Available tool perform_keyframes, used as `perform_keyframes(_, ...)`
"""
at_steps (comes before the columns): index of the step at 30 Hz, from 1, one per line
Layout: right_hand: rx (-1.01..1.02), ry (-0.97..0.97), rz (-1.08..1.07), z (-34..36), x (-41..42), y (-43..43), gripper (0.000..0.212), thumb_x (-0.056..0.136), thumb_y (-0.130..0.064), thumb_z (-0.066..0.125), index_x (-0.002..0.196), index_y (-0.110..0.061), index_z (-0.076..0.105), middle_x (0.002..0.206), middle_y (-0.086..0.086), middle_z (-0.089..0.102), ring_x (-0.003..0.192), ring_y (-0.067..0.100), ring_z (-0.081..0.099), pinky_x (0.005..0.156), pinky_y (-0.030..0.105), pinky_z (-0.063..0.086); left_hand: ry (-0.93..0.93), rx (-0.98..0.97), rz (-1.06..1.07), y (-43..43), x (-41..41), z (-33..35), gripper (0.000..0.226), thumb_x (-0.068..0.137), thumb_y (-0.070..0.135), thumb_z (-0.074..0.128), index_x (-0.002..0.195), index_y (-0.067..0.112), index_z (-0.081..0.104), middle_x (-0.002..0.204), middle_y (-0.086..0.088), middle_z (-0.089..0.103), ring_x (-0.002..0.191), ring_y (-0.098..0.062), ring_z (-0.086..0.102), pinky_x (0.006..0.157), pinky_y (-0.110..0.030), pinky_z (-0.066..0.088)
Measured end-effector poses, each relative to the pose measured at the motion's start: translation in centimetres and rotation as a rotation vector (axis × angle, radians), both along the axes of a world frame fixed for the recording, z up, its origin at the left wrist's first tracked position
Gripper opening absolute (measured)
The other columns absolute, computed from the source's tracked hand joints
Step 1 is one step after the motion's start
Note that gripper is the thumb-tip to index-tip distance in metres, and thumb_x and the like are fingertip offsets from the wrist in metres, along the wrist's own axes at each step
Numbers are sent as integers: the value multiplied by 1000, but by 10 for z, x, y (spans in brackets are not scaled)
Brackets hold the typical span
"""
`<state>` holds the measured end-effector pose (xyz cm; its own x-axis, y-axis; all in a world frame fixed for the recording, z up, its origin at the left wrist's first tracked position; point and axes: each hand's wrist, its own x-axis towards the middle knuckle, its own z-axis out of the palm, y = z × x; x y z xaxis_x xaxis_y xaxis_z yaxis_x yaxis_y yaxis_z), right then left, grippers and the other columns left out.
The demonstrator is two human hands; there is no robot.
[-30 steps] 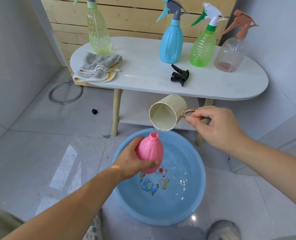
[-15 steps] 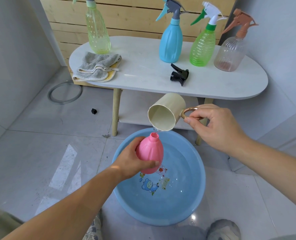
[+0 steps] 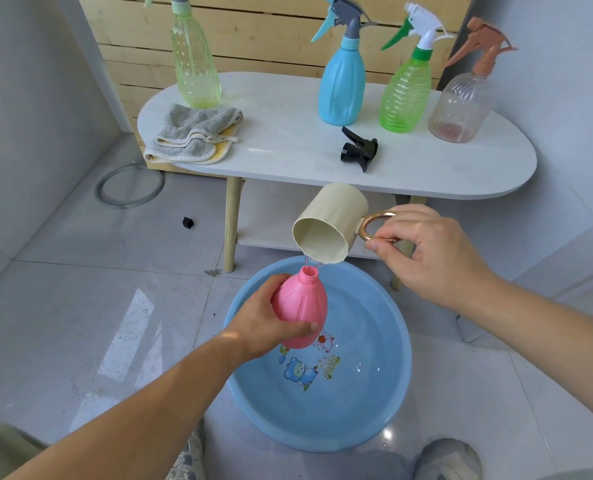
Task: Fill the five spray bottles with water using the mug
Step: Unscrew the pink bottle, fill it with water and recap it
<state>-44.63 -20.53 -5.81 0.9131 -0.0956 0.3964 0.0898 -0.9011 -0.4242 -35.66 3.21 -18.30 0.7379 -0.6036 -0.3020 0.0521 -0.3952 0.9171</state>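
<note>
My left hand (image 3: 267, 318) grips an uncapped pink spray bottle (image 3: 302, 306) above a blue basin (image 3: 388, 403) of water. My right hand (image 3: 423, 251) pinches the gold handle of a cream mug (image 3: 333, 226), which is tipped steeply with its mouth toward me. A thin stream of water falls from the mug's rim into the pink bottle's neck. On the white table (image 3: 288, 140) stand a pale green bottle (image 3: 192, 64), a blue bottle (image 3: 341, 77), a bright green bottle (image 3: 405, 91) and a clear bottle (image 3: 461, 105) with a brown sprayer. A black spray head (image 3: 359, 150) lies loose on the table.
A folded grey and yellow cloth (image 3: 194, 136) lies at the table's left end. A grey ring (image 3: 130, 185) and a small black piece (image 3: 187, 223) lie on the tiled floor to the left. My shoes (image 3: 447, 459) stand close to the basin's near rim.
My right hand has tipped the mug further, and the view has shifted slightly. My left hand keeps the pink bottle in the same place over the basin.
</note>
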Motion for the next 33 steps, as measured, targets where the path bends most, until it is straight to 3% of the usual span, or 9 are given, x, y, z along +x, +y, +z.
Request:
perform_keyframes(6, -117, -57, 44, -7, 1, -5, 31, 90, -36, 56, 78, -13, 73, 82, -7, 68, 105, 23, 59, 95, 9, 33, -1, 1, 1, 0, 0, -1, 90, 56, 37, 97, 135, 41, 52, 122, 14, 63, 112, -13, 63, 85, -39, 64)
perform_keyframes(9, -146, -88, 70, -6, 1, -4, 31, 91, -34, 56, 78, -12, 73, 80, -6, 68, 105, 23, 57, 98, 4, 28, -4, 2, 3, 0, 0, -1, 97, 48, 47, 93, 135, 42, 51, 122, 14, 63, 112, -13, 63, 86, -40, 64)
perform_keyframes(12, -194, -121, 121, -6, 2, -5, 31, 93, -32, 56, 79, -10, 74, 79, -4, 68, 105, 24, 57, 100, 10, 32, -9, 4, 2, 0, 0, -1, 93, 55, 39, 96, 136, 41, 51, 123, 13, 62, 113, -14, 63, 86, -41, 64)
perform_keyframes(17, -309, -204, 200, -9, 5, -7, 29, 95, -26, 59, 82, -5, 73, 81, 3, 68, 106, 34, 60, 92, 36, 48, -2, 0, 5, 0, 1, -2, 89, 63, 31, 97, 138, 41, 50, 124, 13, 61, 113, -14, 62, 88, -42, 64)
perform_keyframes(21, -333, -212, 217, -13, 6, -7, 22, 93, -22, 65, 81, -5, 73, 80, 4, 68, 108, 32, 59, 97, 34, 46, -6, -8, 12, 0, 1, -2, 88, 64, 30, 97, 137, 40, 51, 123, 13, 61, 112, -14, 62, 87, -41, 64)
perform_keyframes(24, -83, -96, 52, -15, 5, 2, 21, 91, -25, 65, 77, -10, 73, 77, -2, 69, 101, 17, 59, 94, 15, 40, -9, -16, 19, 1, 1, -3, 85, 62, 30, 97, 133, 42, 53, 122, 12, 63, 112, -14, 64, 86, -40, 64)
perform_keyframes(28, 434, 192, -186, -31, 13, 3, 23, 93, -29, 66, 76, -17, 74, 59, -20, 60, 56, -4, 54, 55, 9, 36, -9, -6, 19, 4, 0, -4, 87, 54, 40, 94, 131, 41, 54, 121, 12, 64, 112, -15, 64, 87, -39, 64)
perform_keyframes(30, 497, 302, -229, -53, 20, -6, 29, 94, -33, 65, 76, -13, 76, 48, -12, 49, 41, 4, 38, 44, 14, 29, 4, 3, 12, 5, -1, -8, 84, 59, 33, 95, 132, 38, 53, 121, 11, 64, 112, -15, 65, 84, -36, 64)
perform_keyframes(33, 504, 455, -264, -96, 29, -21, 32, 94, -35, 64, 76, -12, 76, 55, 8, 56, 42, 8, 37, 42, 16, 28, 3, 44, -1, 6, -2, -15, 96, 55, 38, 96, 139, 37, 49, 124, 13, 61, 111, -12, 64, 76, -25, 61)
